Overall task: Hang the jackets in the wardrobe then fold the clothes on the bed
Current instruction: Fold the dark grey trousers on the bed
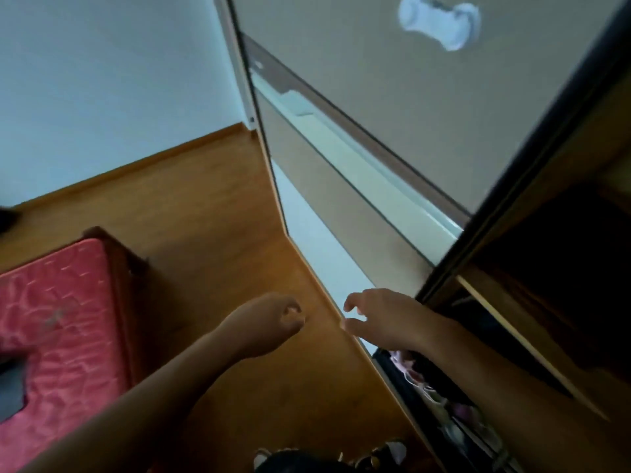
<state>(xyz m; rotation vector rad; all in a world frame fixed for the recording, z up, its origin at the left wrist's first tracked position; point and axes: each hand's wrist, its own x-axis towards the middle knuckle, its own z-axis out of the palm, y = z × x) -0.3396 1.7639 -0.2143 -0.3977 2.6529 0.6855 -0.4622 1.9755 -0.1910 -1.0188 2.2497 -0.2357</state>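
The view is tilted and blurred. My left hand (pixel 273 319) hangs over the wooden floor with its fingers loosely curled and nothing in it. My right hand (pixel 379 319) reaches forward beside the wardrobe's (pixel 563 261) dark open side, fingers spread and empty. The wardrobe's beige sliding door (pixel 392 107) fills the upper right. The bed (pixel 58 319) with a pink mattress sits at the lower left, and a dark piece of clothing (pixel 10 387) lies at its left edge. No jacket is visible in either hand.
Wooden floor (pixel 211 213) runs between bed and wardrobe. A pale wall (pixel 102 80) stands behind. A white bone-shaped fitting (pixel 440 23) is on the door. Mixed small items (pixel 437 397) lie in the wardrobe's bottom. Dark stuff (pixel 307 462) sits at the lower edge.
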